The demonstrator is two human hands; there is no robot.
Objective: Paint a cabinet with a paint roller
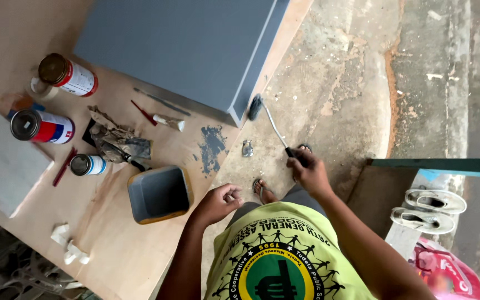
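Gripping the black handle of a small paint roller (269,125), the right hand (308,172) is seen stretched forward over the concrete floor (340,83), fingers wrapped fully round the handle and the wrist bent slightly inward. From the hand the roller's thin metal rod is angled up and left, and its dark head is pressed against the near right edge of a grey panel (184,44), which is laid flat on a plywood table (112,244). The right forearm is extended from the lower right of the view.

The left hand (218,203) is held loosely curled with nothing in it, thumb resting against the bent fingers, just off the table's right edge. It is positioned just right of a yellow-rimmed tray (159,194) of grey paint, apart from it. The left forearm is raised from below, near the body.

Left of the tray, crumpled rags (119,141) are piled on the table, and a grey paint smear (212,147) is seen on the wood near the panel's corner. Two large tins (68,75) are laid on their sides at the far left, and a smaller tin (87,164) is set near the rags. On the floor at the right, a pair of white sandals (431,211) is placed.
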